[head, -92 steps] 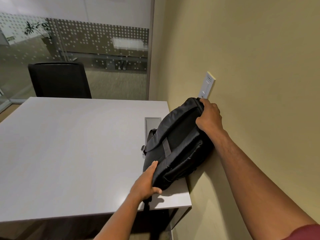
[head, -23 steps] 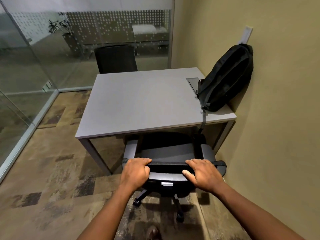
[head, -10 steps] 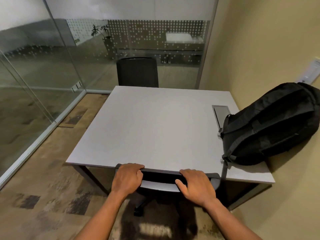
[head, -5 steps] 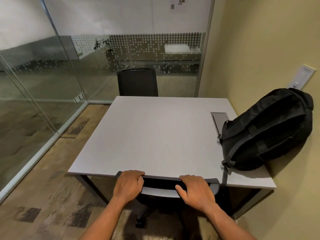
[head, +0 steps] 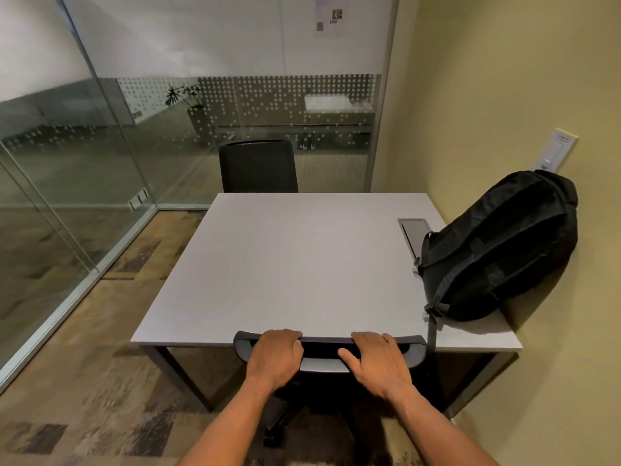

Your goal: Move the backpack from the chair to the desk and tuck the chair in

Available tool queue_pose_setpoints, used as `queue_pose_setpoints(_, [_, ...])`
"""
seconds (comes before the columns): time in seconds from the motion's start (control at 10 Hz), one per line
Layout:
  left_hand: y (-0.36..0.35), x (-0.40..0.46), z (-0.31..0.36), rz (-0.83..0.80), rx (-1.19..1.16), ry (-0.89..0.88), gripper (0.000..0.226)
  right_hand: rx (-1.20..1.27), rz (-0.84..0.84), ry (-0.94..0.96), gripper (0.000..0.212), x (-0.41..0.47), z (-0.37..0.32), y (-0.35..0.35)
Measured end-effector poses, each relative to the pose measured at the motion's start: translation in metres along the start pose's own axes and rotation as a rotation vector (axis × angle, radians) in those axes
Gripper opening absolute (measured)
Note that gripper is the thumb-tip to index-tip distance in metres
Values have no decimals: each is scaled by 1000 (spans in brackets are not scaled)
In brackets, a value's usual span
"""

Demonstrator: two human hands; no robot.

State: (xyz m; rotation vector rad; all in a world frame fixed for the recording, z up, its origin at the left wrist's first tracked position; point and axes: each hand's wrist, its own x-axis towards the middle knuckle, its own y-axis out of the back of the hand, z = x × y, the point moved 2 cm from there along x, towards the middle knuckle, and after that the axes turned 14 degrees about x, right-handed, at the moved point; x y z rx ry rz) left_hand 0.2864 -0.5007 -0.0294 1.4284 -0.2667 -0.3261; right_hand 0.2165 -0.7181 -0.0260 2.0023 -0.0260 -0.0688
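Observation:
The black backpack [head: 497, 250] lies on the right side of the grey desk [head: 295, 264], leaning against the yellow wall, with one strap hanging over the desk's front edge. The chair [head: 324, 353] is pushed under the desk; only the top of its backrest and part of its wheeled base show, and the seat is hidden beneath the tabletop. My left hand [head: 277, 356] and my right hand [head: 374, 359] both rest over the backrest's top edge, fingers curled around it, right against the desk's front edge.
A second black chair [head: 258, 166] stands at the desk's far side. Glass partitions [head: 67, 183] enclose the left and back. The yellow wall [head: 504, 95] runs close along the right, with a white wall plate [head: 556, 151]. A grey cable hatch [head: 414, 235] sits in the desktop beside the backpack.
The backpack was set on the desk against the wall, then both hands took the chair's backrest and pushed it under the desk. In the last half second the chair has barely moved.

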Motion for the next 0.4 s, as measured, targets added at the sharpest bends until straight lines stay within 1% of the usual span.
queue_pose_setpoints(0.2, [7,2,1,-47,18,-19,45,24,-31,-31,74,0,-3,5])
queue_pose_setpoints(0.3, [30,13,3,-9,15,-39,45,75,31,-16,72,8,-6,23])
queue_pose_setpoints(0.4, [60,29,5,78,14,-21,42,93,109,10,71,21,-16,46])
